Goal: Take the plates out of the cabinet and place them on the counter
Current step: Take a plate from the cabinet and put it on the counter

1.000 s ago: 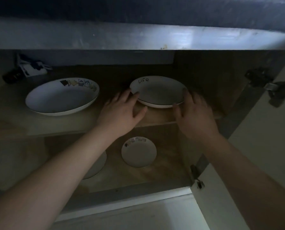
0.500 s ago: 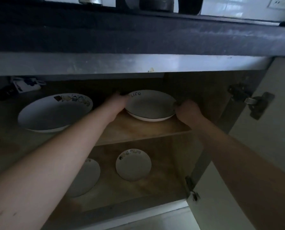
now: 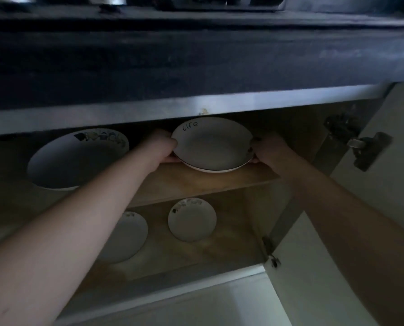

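Inside the dim open cabinet (image 3: 297,128), the person's two bare hands held one white plate (image 3: 212,144) marked "life" near its far rim. That plate sat over the upper shelf (image 3: 196,182), close to the shelf's front edge and toward its right end, with a second rim showing just beneath it, so it may have lain on another plate; whether it was lifted clear of the shelf could not be told. Each grip pinched the rim: the left hand (image 3: 162,147) had its thumb curled over the plate's left edge with fingers tucked below, and the right hand (image 3: 270,149) clasped the right edge the same way, its fingertips hidden under the plate. Toward the left end of the same shelf rested a larger white bowl-like plate (image 3: 76,161) with coloured printing along its far rim, well apart from the held one. On the lower shelf (image 3: 231,245) lay two small white plates, one (image 3: 192,220) near the middle and one (image 3: 128,236) to its left, partly covered by the left forearm. At the right edge the cabinet door (image 3: 337,267) stood swung open, a metal hinge (image 3: 358,144) fixed near its top. Above the opening ran the dark counter (image 3: 196,57), seen from below its front edge.
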A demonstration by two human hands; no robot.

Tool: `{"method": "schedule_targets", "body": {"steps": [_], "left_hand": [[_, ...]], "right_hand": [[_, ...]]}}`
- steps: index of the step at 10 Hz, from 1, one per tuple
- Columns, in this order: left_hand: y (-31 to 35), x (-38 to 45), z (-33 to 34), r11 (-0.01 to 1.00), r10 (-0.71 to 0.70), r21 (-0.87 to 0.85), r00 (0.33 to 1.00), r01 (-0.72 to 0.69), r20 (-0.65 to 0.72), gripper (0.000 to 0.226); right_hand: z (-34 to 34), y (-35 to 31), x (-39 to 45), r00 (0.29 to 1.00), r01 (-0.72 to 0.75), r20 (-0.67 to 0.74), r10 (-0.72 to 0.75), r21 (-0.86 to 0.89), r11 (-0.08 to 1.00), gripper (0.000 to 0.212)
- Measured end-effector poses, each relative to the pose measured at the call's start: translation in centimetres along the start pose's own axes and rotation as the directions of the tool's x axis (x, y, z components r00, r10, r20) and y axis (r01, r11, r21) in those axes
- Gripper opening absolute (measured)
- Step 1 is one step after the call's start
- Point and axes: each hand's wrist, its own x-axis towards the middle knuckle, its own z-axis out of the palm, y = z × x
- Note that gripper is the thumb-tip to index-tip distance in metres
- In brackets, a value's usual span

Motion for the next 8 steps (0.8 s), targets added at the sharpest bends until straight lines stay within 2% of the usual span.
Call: {"method": "schedule_targets", "body": {"steps": [2,3,4,5,7,8], "left_hand": [[2.3,-7.2,-1.0,0.986,-0.109,-0.127,0.994,0.107,-0.007,0.029],[1.7,-11.5,-1.0,0.983,-0.153,-0.096,0.986,0.158,0.062,0.031],[1.9,-14.2,-2.1,0.964,-0.217,-0.137,0.973,0.226,0.081,0.034],[1.6,-18.3,-2.8,0.952,-0.279,-0.112,0.958,0.285,0.066,0.035],[3.8,-27.3,-5.4,0.884,-0.437,-0.128,0.893,0.449,0.11,0.034],[5.6,-32.8,-7.3,0.877,-0.442,-0.156,0.89,0.454,0.11,0.036]], "right_hand": [[-2.4,-2.4,-6.2,0.996,-0.079,0.031,0.082,-0.103,0.992,0.031],[-3.8,-2.7,-9.3,0.988,-0.114,0.084,0.129,-0.171,0.979,0.031],[-4.9,-3.4,-12.7,0.975,-0.184,0.098,0.199,-0.147,0.972,0.029],[-6.4,-3.9,-17.1,0.971,-0.179,0.114,0.212,-0.246,0.953,0.03],[-9.8,-5.8,-26.2,0.916,-0.309,0.213,0.339,-0.164,0.937,0.032],[-12.1,-8.2,-31.0,0.914,-0.292,0.221,0.339,-0.22,0.931,0.03]]}}
